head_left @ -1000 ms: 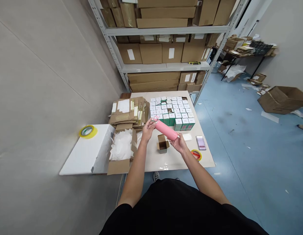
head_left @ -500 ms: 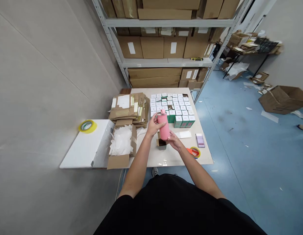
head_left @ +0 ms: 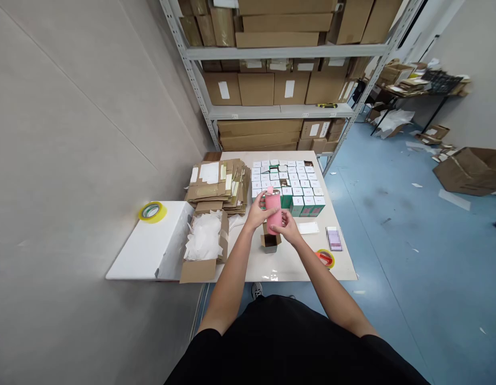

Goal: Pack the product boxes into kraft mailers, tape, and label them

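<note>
A pink tumbler (head_left: 273, 206) with a metal rim and a pink loop at its top is held nearly upright above the table. My left hand (head_left: 256, 213) is closed around its left side, the thumb across the front. Low on the right side my right hand (head_left: 287, 226) grips it near the base. Just below the tumbler stands a small open box (head_left: 271, 245), its flaps spread and its inside dark. Behind the hands, rows of small white-topped green boxes (head_left: 308, 206) cover the back of the table.
To the left are flattened cardboard (head_left: 210, 190), a carton of white paper (head_left: 203, 238), and yellow tape (head_left: 152, 212) on a white box. An orange-handled tape roll (head_left: 325, 259), a purple stack (head_left: 334, 239) and a white slip (head_left: 308, 228) lie right. Shelving (head_left: 280, 111) stands behind.
My right hand has shifted its hold from under the tumbler's base to its lower right side. The tumbler is a little more upright. The whole view has shifted slightly.
</note>
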`<move>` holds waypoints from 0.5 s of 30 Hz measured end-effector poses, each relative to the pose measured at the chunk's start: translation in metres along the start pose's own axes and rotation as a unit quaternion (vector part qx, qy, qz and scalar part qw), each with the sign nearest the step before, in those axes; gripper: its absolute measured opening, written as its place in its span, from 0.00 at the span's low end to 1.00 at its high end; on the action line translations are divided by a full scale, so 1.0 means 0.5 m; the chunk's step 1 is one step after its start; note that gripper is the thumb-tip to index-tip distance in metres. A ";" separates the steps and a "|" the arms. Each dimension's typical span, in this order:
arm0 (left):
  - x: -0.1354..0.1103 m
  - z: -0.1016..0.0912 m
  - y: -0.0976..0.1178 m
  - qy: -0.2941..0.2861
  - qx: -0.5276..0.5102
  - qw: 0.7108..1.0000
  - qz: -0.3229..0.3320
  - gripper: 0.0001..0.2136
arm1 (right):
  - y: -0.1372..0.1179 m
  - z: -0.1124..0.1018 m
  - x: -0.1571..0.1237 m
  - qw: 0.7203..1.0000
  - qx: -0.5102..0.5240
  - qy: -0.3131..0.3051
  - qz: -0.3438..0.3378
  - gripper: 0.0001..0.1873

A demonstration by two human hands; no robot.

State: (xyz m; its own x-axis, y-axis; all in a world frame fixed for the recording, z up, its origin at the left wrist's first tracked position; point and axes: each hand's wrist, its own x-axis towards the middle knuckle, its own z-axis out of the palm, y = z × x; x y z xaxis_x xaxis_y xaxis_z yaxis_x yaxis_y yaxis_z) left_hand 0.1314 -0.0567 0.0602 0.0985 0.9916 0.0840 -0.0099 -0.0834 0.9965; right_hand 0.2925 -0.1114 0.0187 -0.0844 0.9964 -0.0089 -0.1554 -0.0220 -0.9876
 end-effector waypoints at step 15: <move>0.011 -0.004 -0.004 0.023 -0.006 1.000 -0.003 0.44 | -0.003 0.002 0.008 1.000 0.017 -0.008 0.012 0.37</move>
State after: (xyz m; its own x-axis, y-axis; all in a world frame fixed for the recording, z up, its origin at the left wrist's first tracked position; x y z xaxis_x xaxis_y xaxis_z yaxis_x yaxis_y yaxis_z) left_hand 0.1302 -0.0508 0.0585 0.0528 0.9956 0.0774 -0.0210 -0.0764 0.9969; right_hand 0.2912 -0.1073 0.0202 -0.1051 0.9940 -0.0296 -0.1858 -0.0489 -0.9814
